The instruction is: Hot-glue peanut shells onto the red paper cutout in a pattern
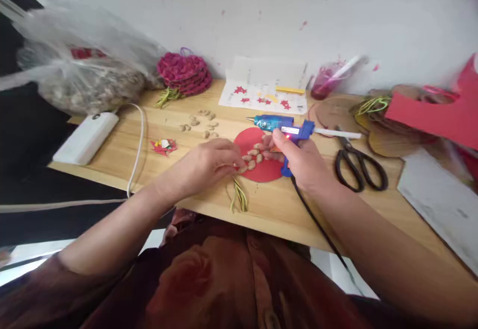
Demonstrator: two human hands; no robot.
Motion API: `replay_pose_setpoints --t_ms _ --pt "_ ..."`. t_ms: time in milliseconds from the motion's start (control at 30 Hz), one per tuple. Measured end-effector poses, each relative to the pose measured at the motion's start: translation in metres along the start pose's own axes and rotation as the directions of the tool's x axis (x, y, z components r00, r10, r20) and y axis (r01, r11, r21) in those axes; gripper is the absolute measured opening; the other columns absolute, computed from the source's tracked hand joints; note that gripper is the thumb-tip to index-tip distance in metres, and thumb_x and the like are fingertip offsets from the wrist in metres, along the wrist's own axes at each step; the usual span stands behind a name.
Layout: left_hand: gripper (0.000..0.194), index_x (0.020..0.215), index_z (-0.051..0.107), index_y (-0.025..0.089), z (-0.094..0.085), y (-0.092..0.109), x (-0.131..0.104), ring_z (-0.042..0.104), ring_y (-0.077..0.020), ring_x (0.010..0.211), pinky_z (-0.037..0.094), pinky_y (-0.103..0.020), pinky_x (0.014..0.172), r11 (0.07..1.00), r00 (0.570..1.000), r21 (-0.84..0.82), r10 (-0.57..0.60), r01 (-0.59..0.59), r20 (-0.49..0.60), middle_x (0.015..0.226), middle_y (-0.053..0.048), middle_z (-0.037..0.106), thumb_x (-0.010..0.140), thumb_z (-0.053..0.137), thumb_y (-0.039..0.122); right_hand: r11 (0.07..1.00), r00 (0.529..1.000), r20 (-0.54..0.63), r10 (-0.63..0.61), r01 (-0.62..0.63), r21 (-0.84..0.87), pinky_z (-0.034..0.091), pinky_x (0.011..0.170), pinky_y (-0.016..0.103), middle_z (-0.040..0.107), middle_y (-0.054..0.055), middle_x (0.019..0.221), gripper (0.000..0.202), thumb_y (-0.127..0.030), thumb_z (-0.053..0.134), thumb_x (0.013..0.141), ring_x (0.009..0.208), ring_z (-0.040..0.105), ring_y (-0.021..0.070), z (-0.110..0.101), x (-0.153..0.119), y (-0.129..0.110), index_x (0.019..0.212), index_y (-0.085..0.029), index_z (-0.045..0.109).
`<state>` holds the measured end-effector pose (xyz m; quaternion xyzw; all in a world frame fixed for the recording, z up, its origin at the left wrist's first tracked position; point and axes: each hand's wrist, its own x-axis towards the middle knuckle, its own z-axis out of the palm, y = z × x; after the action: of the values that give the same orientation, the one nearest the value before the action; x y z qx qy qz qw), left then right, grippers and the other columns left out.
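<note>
My right hand [298, 157] grips a blue hot glue gun [274, 122], its metal tip pointing left and a white glue stick [338, 133] out of its back. Beneath it lies a red disc [265, 174], with several peanuts [252, 164] in their shells on it. At the disc's left edge, my left hand [218, 160] has its fingers closed in a pinch next to the peanuts; what is between the fingertips, if anything, is hidden. Yellow-green strings [239, 197] stick out below that hand.
Loose peanuts [206, 133] and a small red decorated piece [163, 146] lie left. Scissors [360, 167] lie right. Behind are a pink woven bundle [184, 73], a paper sheet [228, 95] and a plastic bag [89, 85]. A power strip [84, 142] trails a white cord.
</note>
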<state>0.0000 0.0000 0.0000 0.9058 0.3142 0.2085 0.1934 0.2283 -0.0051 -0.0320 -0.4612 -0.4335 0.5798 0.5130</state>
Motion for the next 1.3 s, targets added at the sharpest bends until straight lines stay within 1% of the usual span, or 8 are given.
replay_pose_setpoints --t_ms 167,333,433,567,700,867,1100,1300 --pt "0.017 0.109 0.070 0.017 -0.001 -0.002 -0.005 0.067 -0.0176 0.102 0.052 -0.029 0.091 1.000 0.999 -0.027 -0.005 0.006 0.032 0.109 -0.007 0.070 0.093 0.064 0.017 1.000 1.000 0.002 0.005 -0.005 -0.027 0.062 0.075 0.030 0.075 0.003 0.084 0.036 -0.056 0.077 0.080 0.082 0.073 0.0175 -0.002 0.002 0.000 0.088 -0.021 0.073" --pt "0.033 0.119 0.064 0.019 0.001 -0.009 -0.010 0.064 -0.0213 0.113 0.051 -0.035 0.099 0.996 0.997 -0.066 -0.057 0.060 0.046 0.122 -0.009 0.066 0.088 0.072 0.024 0.998 0.999 0.019 -0.025 0.026 -0.061 0.062 0.072 0.031 0.075 0.005 0.086 0.036 -0.056 0.075 0.082 0.083 0.073 0.0191 -0.002 0.001 -0.001 0.082 -0.021 0.071" --pt "0.026 0.115 0.065 0.018 0.004 -0.008 -0.011 0.065 -0.0219 0.109 0.053 -0.037 0.097 0.995 0.996 -0.067 -0.072 0.075 0.044 0.118 -0.010 0.067 0.091 0.069 0.027 0.995 0.997 0.029 -0.067 0.068 -0.072 0.063 0.069 0.031 0.074 0.005 0.087 0.035 -0.056 0.075 0.082 0.083 0.073 0.0202 -0.003 0.002 -0.001 0.082 -0.021 0.071" --pt "0.019 0.112 0.066 0.018 0.008 -0.006 -0.010 0.066 -0.0212 0.106 0.053 -0.037 0.095 0.995 0.997 -0.065 -0.071 0.072 0.015 0.114 -0.009 0.069 0.094 0.064 0.023 0.989 0.994 0.016 -0.109 0.110 -0.098 0.064 0.068 0.033 0.074 0.006 0.092 0.038 -0.058 0.073 0.082 0.087 0.074 0.0226 -0.005 0.004 0.001 0.084 -0.020 0.070" --pt "0.017 0.109 0.067 0.018 0.013 -0.006 -0.008 0.067 -0.0196 0.103 0.054 -0.033 0.092 0.996 0.998 -0.071 -0.054 0.053 -0.015 0.112 -0.008 0.068 0.093 0.065 0.022 0.985 0.992 0.010 -0.129 0.129 -0.115 0.064 0.069 0.032 0.075 0.006 0.090 0.038 -0.058 0.073 0.084 0.084 0.075 0.0210 -0.005 0.005 0.003 0.083 -0.020 0.070" --pt "0.015 0.104 0.072 0.021 0.018 -0.006 -0.007 0.067 -0.0184 0.102 0.053 -0.030 0.089 0.999 0.999 -0.039 -0.010 0.008 -0.047 0.111 -0.007 0.068 0.092 0.069 0.028 0.985 0.992 0.005 -0.126 0.126 -0.119 0.064 0.069 0.031 0.076 0.005 0.089 0.035 -0.055 0.073 0.084 0.084 0.076 0.0204 -0.004 0.005 0.003 0.083 -0.020 0.070" --pt "0.010 0.099 0.076 0.021 0.019 -0.006 -0.002 0.067 -0.0165 0.096 0.053 -0.028 0.084 0.997 0.997 -0.077 -0.003 -0.002 -0.074 0.107 -0.006 0.069 0.092 0.069 0.023 0.985 0.992 0.009 -0.125 0.125 -0.122 0.065 0.070 0.030 0.076 0.004 0.086 0.034 -0.054 0.073 0.085 0.082 0.076 0.0190 -0.003 0.005 0.001 0.085 -0.020 0.071" --pt "0.013 0.100 0.077 0.022 0.018 -0.006 0.001 0.067 -0.0144 0.094 0.052 -0.026 0.083 0.989 0.999 -0.144 -0.012 0.005 -0.050 0.106 -0.004 0.069 0.093 0.066 0.020 0.983 0.991 0.020 -0.130 0.131 -0.128 0.065 0.070 0.031 0.076 0.004 0.088 0.033 -0.053 0.072 0.086 0.085 0.076 0.0201 -0.004 0.006 0.003 0.087 -0.020 0.071"
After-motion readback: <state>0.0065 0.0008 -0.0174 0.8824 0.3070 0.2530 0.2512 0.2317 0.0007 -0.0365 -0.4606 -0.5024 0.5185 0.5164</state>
